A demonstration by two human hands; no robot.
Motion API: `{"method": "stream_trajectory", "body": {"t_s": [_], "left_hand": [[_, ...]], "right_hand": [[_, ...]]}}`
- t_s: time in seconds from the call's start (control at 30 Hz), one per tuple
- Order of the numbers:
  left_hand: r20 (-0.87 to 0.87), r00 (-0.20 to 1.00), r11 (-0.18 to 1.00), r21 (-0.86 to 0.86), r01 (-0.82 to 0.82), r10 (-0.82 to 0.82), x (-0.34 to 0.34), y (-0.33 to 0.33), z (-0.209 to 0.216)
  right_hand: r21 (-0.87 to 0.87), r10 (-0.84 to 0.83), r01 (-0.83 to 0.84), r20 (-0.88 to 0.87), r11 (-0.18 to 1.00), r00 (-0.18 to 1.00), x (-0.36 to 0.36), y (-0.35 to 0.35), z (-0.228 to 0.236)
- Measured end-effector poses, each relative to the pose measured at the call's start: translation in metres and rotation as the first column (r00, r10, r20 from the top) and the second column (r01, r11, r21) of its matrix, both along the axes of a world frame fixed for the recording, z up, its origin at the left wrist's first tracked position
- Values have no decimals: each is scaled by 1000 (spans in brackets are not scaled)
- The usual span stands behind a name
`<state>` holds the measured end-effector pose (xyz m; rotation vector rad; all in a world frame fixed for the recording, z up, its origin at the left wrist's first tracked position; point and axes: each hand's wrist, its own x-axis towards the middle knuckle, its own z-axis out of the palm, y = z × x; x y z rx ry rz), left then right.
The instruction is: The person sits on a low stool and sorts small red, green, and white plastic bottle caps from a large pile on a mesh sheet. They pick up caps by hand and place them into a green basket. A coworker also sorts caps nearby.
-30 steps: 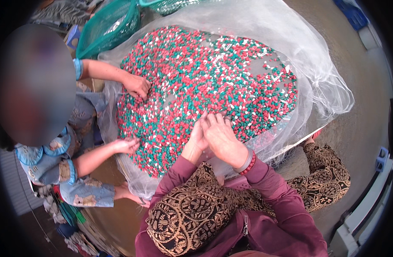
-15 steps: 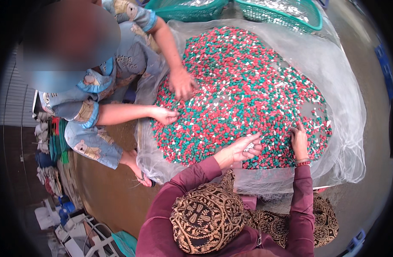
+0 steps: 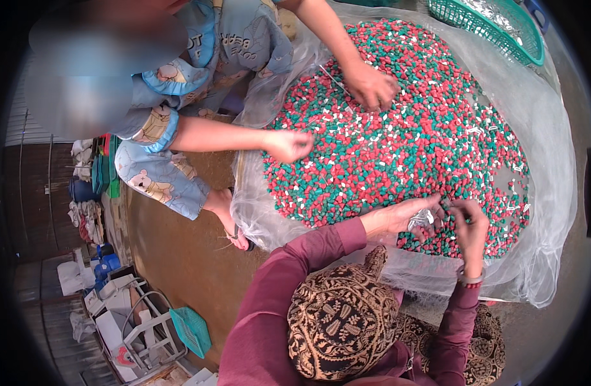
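Observation:
My left hand (image 3: 408, 217), in a maroon sleeve, is half closed, palm up, around several small white and clear pieces (image 3: 422, 219). My right hand (image 3: 470, 226), with a bracelet at the wrist, has its fingers bent together in a pinch. Its fingertips are right beside those of my left hand, and anything between them is too small to make out. Both hands are over the near edge of a wide, spread-out pile of small red, green and white pieces (image 3: 430, 141). Under the pile lies a whitish mesh sheet (image 3: 527, 103).
Across at the left sits a co-worker in blue patterned clothes; one hand (image 3: 370, 87) is on the pile, the other (image 3: 289, 145) over its left edge. A green basket (image 3: 495, 32) of pale pieces stands at the far right. Another green basket (image 3: 191, 331) is at lower left.
My right hand has left the pile and come over to my left hand's fingertips. The co-worker's far hand has moved a little farther over the pile. The whole view has shifted.

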<state>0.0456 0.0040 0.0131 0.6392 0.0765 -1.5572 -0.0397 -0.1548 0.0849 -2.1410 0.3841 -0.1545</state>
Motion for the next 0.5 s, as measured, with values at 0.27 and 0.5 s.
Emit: {"method": "stream_trajectory", "body": {"t_s": [0.27, 0.5], "left_hand": [[-89, 947, 950, 85, -302, 309, 12, 55, 18], [721, 684, 557, 526, -643, 110, 11, 179, 14]], "right_hand": [[-170, 9, 32, 235, 985, 972, 12, 24, 36], [-222, 33, 29, 275, 975, 961, 11, 1, 50]]}}
